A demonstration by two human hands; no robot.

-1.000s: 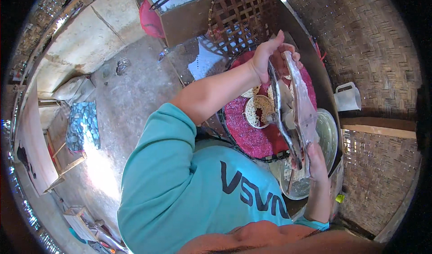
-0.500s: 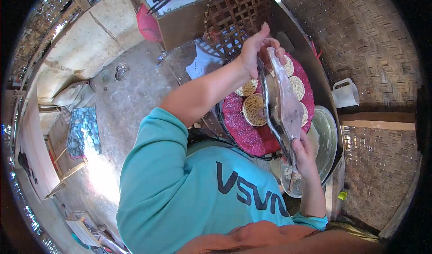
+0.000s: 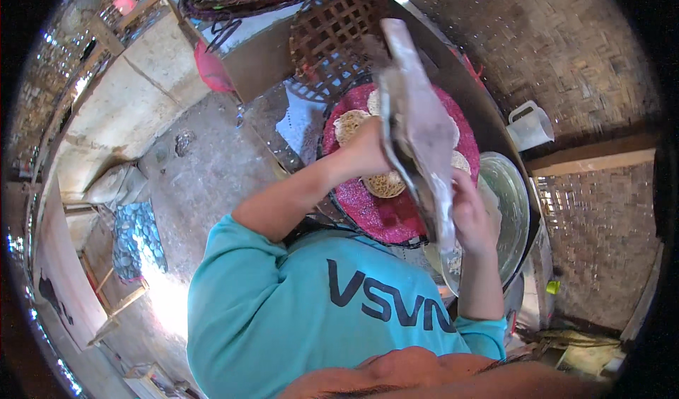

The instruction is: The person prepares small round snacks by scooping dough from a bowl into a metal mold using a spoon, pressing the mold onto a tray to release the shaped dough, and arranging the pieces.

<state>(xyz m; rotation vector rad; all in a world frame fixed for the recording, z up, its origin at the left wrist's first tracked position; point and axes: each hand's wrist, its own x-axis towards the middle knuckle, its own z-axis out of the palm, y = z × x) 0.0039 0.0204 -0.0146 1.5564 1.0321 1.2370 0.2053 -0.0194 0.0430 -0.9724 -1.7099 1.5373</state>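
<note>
Above the red woven tray (image 3: 375, 215) with its round cakes, a long, flat, pale-dusted grey board (image 3: 417, 126) is held nearly on edge, its long axis running away from the body, gripped by the right hand (image 3: 472, 211) near its lower end and by the left hand (image 3: 368, 148) at its middle.

The left arm reaches up and forward, elbow bent, bare forearm rising from a teal sleeve. The left hand (image 3: 368, 151) is closed in a firm grip, fingers curled and hidden behind what it holds. The right forearm rises steeply from the lower edge; the right hand (image 3: 472, 215) is raised, fingers bent and pressing in from the side.
</note>
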